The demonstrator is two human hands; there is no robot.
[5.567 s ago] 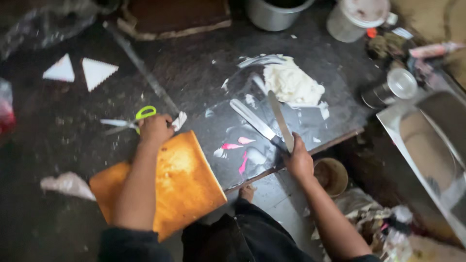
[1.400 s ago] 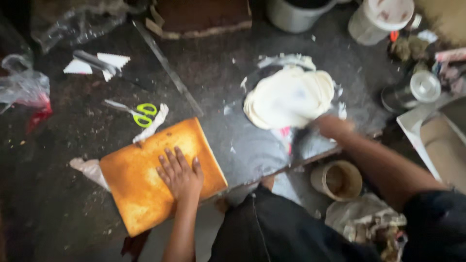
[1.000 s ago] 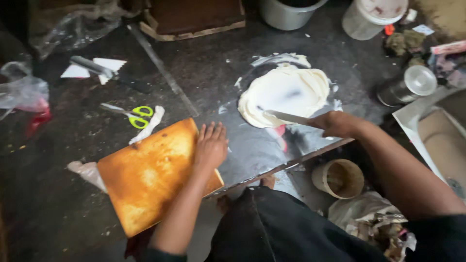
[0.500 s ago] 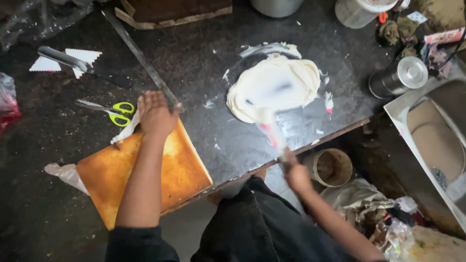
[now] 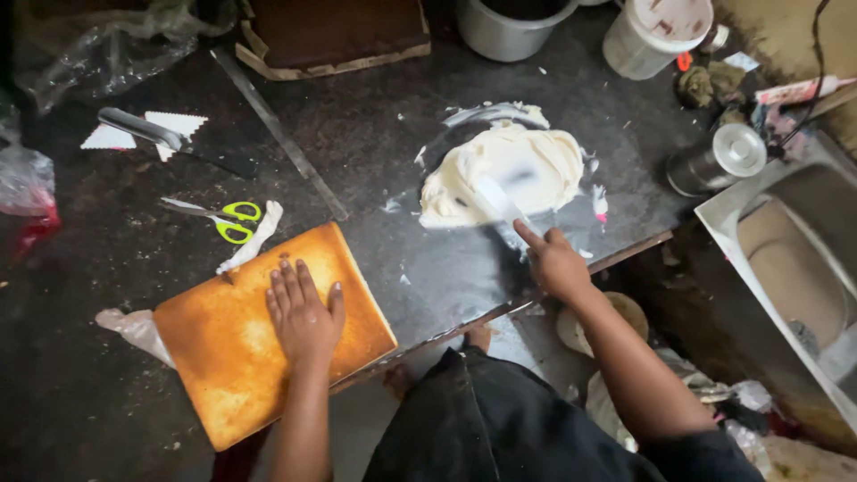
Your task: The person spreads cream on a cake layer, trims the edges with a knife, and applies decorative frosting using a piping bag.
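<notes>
L hand (image 5: pixel 303 314) flat on cake (image 5: pixel 241 357), R hand (image 5: pixel 555 261) w/ spatula (image 5: pixel 495 198)

Perhaps a white tube (image 5: pixel 797 90), far right edge.

**Layout of the worktop**

The cake (image 5: pixel 268 344) is laid at the front edge of the worktop (image 5: pixel 384 152), to the left, with the left hand (image 5: pixel 302 312) pressed flat on it. Just behind the cake the scissors (image 5: pixel 221 219) are placed, and further back and left a knife (image 5: pixel 170 140) is set across some paper (image 5: pixel 178 122). A ruler (image 5: pixel 281 134) is laid between these and the cream (image 5: pixel 513 170), which is spread to the right. The right hand (image 5: pixel 553 261) is held just before the cream — a spatula (image 5: pixel 495 198) is reached from it into the cream. Behind the cream a pot (image 5: pixel 509 27) is stood, with a tub (image 5: pixel 656 34) to its right and a box (image 5: pixel 335 36) to its left. A tin (image 5: pixel 719 159) is set right of the cream — a sink (image 5: pixel 790 259) is placed beyond the worktop's right edge.
</notes>
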